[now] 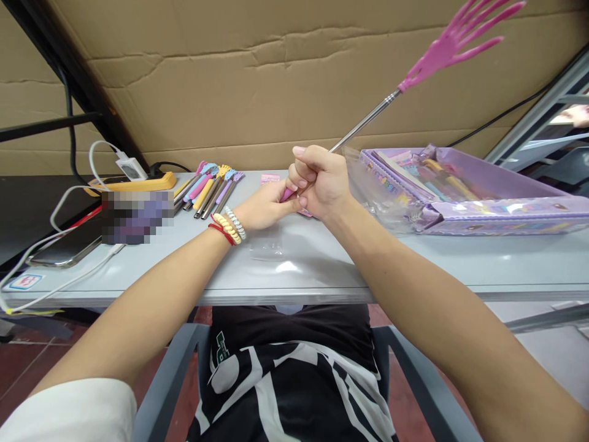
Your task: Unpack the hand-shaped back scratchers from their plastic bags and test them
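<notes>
A pink hand-shaped back scratcher (442, 56) on a metal telescopic rod slants up to the right, its rod extended. My left hand (267, 202), with bracelets at the wrist, is closed on its pink handle end. Fingers curled, my right hand (326, 181) wraps round the lower rod, touching my left hand. Behind and under the hands lies a small pink card (270, 178), partly hidden. Several colourful retracted scratchers (212, 187) lie side by side to the left of my hands. A clear plastic wrapper (267, 245) rests on the table below them.
An open purple box (501, 216) holding colourful items stands at the right, with clear plastic packaging (384, 193) beside it. At the left are a phone (69, 245), white cables, a yellow device (159, 182) and a blurred-out object. Cardboard (230, 80) stands behind the grey table (414, 267).
</notes>
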Available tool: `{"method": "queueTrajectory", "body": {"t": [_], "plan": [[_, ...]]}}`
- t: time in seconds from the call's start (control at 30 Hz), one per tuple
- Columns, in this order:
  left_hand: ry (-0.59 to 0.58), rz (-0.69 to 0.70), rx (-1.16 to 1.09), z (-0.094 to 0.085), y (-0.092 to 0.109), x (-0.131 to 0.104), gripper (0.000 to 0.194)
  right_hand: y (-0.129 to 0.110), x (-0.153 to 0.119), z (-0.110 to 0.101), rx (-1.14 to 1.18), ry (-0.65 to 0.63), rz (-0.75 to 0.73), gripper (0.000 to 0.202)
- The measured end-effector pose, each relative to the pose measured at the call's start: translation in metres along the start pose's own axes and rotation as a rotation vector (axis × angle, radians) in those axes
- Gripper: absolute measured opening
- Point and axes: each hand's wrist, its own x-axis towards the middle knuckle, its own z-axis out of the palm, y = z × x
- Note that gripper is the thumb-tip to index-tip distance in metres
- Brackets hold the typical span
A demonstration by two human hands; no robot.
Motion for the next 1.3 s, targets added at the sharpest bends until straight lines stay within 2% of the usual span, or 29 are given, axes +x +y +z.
{"method": "queueTrajectory", "body": {"t": [0.53, 0.9, 1.07, 1.3], "plan": [[-0.029, -0.035, -0.05, -0.001, 0.001, 0.001, 0.057, -0.002, -0.001, 0.002, -0.033, -0.004, 0.024, 0.055], [-0.031, -0.013, 0.055, 0.0, 0.001, 0.001, 0.061, -0.002, -0.001, 0.0, -0.023, -0.018, 0.015, 0.055], [0.047, -0.011, 0.134, 0.005, -0.002, 0.002, 0.051, -0.003, -0.001, 0.0, -0.029, 0.005, -0.022, 0.057], [0.169, 0.011, 0.235, 0.013, -0.002, 0.006, 0.027, -0.005, 0.0, -0.001, 0.032, 0.054, -0.024, 0.052]]}}
